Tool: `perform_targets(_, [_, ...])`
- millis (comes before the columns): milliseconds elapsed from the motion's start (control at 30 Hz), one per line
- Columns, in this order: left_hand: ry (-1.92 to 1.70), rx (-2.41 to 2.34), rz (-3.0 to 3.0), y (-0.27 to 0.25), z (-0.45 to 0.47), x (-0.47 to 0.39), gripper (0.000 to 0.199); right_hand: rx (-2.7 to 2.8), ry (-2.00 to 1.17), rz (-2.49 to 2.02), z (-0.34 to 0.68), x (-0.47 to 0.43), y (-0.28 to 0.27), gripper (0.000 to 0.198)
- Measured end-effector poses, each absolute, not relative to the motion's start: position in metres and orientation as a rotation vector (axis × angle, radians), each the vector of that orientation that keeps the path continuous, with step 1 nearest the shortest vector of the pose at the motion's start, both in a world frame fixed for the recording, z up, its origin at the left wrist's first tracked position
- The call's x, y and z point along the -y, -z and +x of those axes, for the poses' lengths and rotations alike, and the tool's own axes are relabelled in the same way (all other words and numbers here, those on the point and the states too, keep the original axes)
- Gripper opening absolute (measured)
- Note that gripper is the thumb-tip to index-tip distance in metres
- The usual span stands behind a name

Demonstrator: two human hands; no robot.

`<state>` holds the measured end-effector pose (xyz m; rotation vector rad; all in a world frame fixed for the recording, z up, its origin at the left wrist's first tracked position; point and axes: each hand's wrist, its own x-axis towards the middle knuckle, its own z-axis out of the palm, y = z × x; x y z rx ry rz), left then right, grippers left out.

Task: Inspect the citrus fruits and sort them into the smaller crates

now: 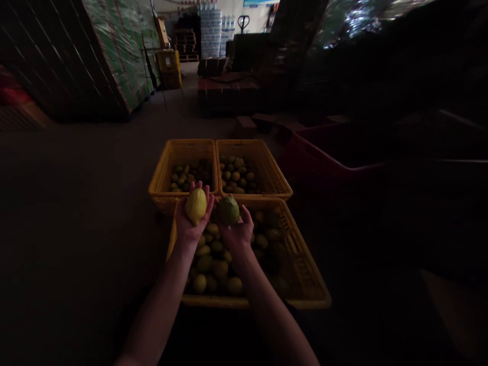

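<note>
On the upturned palm of my left hand [189, 230] rests a yellow lemon [196, 206], its pointed tip toward me. My right hand [241, 233] holds a dark green lemon [228, 210] between thumb and fingers, close beside the yellow one. Both hands are above the near yellow crate [305, 254], which contains many green and yellowish lemons [220, 269]. Behind it stand two smaller-looking yellow crates, a left one [158, 175] and a right one [276, 173], each with similar fruit at the bottom.
A dark red bin [324, 152] stands at the right. Cardboard pieces [246, 124] lie behind the crates. Farther back are wrapped green stacks [118, 51], a yellow box [168, 63], stacked bottled water [211, 33] and a pallet jack handle [243, 23]. The room is dim.
</note>
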<state>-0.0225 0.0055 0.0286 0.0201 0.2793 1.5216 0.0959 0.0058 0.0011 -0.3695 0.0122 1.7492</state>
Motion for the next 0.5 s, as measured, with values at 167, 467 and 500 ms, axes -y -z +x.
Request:
perform_targets(167, [-1.516,-0.286,0.084,-0.0238,-0.0217,-0.0055,0.039,0.071,-1.708,-0.387,0.1033,-0.0035,-0.0098,0.033])
perform_targets(467, [-1.531,-0.304,0.120,-0.0204,-0.0177,-0.0047,0.039,0.151,-1.701,-0.425,0.1026,-0.0018,-0.0130,0.036])
perform_targets(500, [-1.532,-0.308,0.137,-0.0192,-0.0173,-0.0049,0.039,0.148,-1.702,-0.423,0.1022,-0.0017,-0.0132,0.035])
